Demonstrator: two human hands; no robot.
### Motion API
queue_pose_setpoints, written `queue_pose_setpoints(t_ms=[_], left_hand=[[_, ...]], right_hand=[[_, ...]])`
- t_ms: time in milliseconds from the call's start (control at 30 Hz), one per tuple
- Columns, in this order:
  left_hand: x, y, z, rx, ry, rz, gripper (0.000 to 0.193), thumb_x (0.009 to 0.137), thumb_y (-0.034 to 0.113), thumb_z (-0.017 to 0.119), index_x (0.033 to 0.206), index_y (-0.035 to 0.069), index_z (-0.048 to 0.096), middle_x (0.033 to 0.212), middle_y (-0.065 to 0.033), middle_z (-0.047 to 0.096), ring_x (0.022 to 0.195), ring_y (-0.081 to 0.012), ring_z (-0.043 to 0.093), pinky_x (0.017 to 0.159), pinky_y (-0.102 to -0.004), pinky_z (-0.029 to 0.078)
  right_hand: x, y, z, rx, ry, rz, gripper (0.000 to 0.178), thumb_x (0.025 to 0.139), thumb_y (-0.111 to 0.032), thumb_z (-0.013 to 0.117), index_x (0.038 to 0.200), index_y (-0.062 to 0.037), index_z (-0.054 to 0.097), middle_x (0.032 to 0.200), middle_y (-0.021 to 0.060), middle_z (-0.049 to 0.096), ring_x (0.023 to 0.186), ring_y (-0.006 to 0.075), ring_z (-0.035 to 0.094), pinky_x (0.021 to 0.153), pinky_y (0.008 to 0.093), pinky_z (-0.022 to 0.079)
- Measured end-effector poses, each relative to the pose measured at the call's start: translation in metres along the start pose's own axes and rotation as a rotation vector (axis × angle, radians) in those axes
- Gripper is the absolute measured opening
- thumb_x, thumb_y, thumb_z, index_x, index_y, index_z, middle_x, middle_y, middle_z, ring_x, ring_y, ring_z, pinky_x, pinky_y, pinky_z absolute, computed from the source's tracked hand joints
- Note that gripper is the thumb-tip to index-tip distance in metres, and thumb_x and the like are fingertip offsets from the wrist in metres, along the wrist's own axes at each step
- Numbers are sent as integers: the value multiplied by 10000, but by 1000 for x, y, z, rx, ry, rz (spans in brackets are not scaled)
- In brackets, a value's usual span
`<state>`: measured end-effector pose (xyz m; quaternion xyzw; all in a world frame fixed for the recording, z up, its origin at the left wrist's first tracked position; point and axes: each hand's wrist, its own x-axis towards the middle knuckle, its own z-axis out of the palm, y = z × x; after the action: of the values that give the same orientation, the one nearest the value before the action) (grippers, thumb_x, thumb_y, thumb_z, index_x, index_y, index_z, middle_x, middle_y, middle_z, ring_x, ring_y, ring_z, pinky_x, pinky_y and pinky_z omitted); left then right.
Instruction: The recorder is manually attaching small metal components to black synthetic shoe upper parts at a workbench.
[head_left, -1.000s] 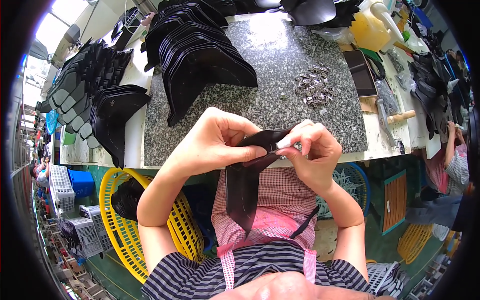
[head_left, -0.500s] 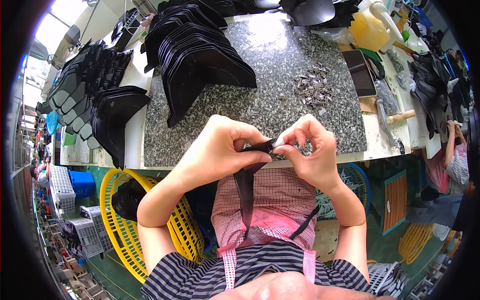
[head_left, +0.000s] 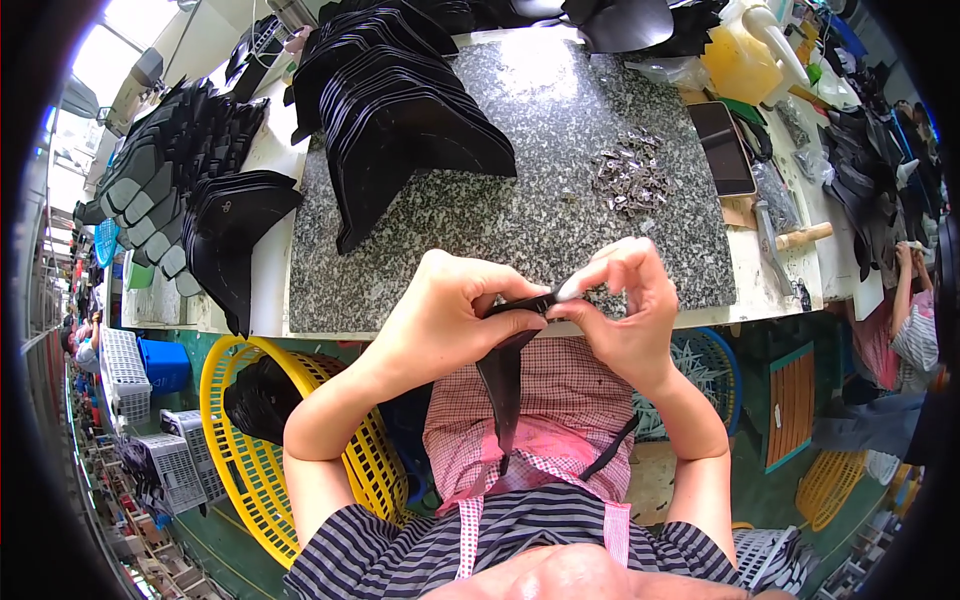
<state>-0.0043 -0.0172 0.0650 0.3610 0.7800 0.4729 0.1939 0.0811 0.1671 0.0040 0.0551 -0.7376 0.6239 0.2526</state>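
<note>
Just over the table's near edge, my left hand (head_left: 440, 315) pinches a black shoe upper piece (head_left: 503, 385) between thumb and fingers. Its lower part hangs down in front of the apron. My right hand (head_left: 630, 310) is closed at the piece's narrow strap end, thumb and forefinger together there. A tiny light glint shows by the fingertips; whether it is a metal fitting I cannot tell. Beyond my right hand, small metal buckles (head_left: 632, 180) lie in a loose pile on the speckled stone slab (head_left: 560, 235).
Stacked black upper pieces (head_left: 410, 135) stand at the slab's back left, with more piles (head_left: 235, 215) farther left. A dark tablet (head_left: 722, 150) and a hammer (head_left: 790, 238) lie at right. Below are a yellow basket (head_left: 240, 480) and a blue basket (head_left: 735, 385). Another person's arm (head_left: 912, 285) shows far right.
Both hands have shifted slightly toward me. My right fingers have changed their pose at the strap end, and the hanging part of the upper piece has swung a little to the right.
</note>
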Motion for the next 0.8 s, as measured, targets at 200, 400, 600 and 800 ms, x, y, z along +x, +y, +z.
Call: queue_pose_setpoints(t_ms=[200,400,600,800], left_hand=[[-3,-2,0,49,-29,88,185,779,57,783,958,29,746,716,-82,702,565,-100,603,519,-261,471],[-3,-2,4,133,49,211,159,759,76,785,906,38,741,759,-104,711,656,-240,695,599,-310,540],[0,4,3,339,108,268,165,729,42,786,886,60,739,777,-86,703,718,-242,692,642,-310,535],[-6,12,8,208,185,316,163,736,-13,746,885,43,714,780,-95,691,693,-241,679,631,-316,532]], right_hand=[[2,3,-2,168,-153,166,580,739,114,742,1089,-77,321,916,139,671,904,207,690,822,307,555],[3,-2,-5,179,-84,171,519,762,103,740,1068,-51,351,853,105,682,887,192,702,792,290,558],[-3,4,5,107,22,-98,509,760,111,748,1016,-69,346,849,116,675,802,172,689,750,269,541],[-3,5,4,-15,55,-346,497,764,107,755,981,-76,348,866,142,714,776,181,697,684,276,501]])
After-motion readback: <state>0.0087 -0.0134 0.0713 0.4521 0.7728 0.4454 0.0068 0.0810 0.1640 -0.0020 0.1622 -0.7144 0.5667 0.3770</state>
